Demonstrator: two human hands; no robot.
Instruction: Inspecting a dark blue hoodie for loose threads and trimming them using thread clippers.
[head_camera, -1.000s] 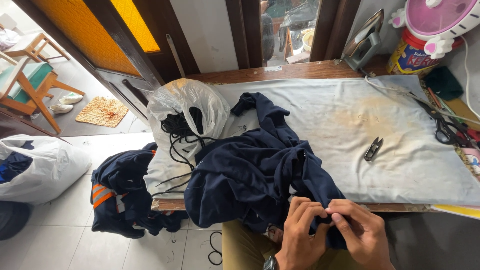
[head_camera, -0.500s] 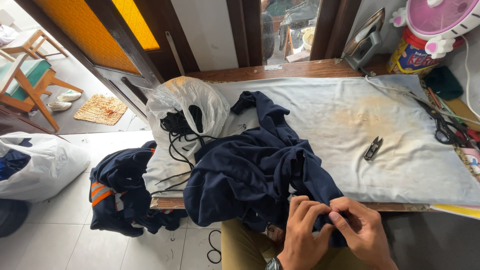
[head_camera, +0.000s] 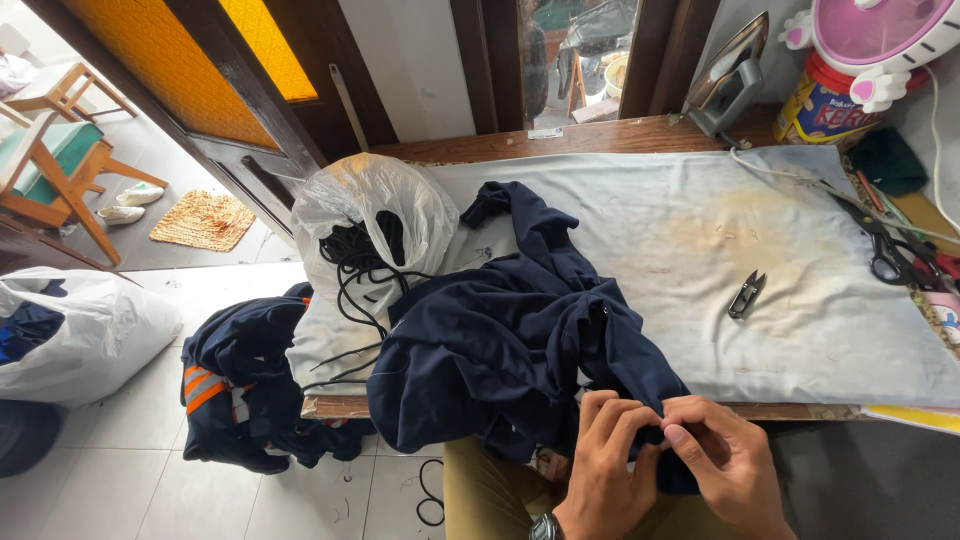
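Observation:
A dark navy garment lies crumpled on the near left part of a cloth-covered worktable and hangs over its front edge. My left hand and my right hand meet at the bottom of the view, both pinching a fold of the garment's edge between fingers and thumbs. A watch sits on my left wrist. What lies between the fingertips is hidden by the fabric.
Small thread snips lie on the stained cloth. A clear plastic bag with black cord sits at the table's left end. Scissors, an iron and a pink fan stand at right. More navy garments and a white sack lie on the floor.
Both hands stay on the garment's edge; the fingers have shifted slightly along the fold. Nothing else has moved.

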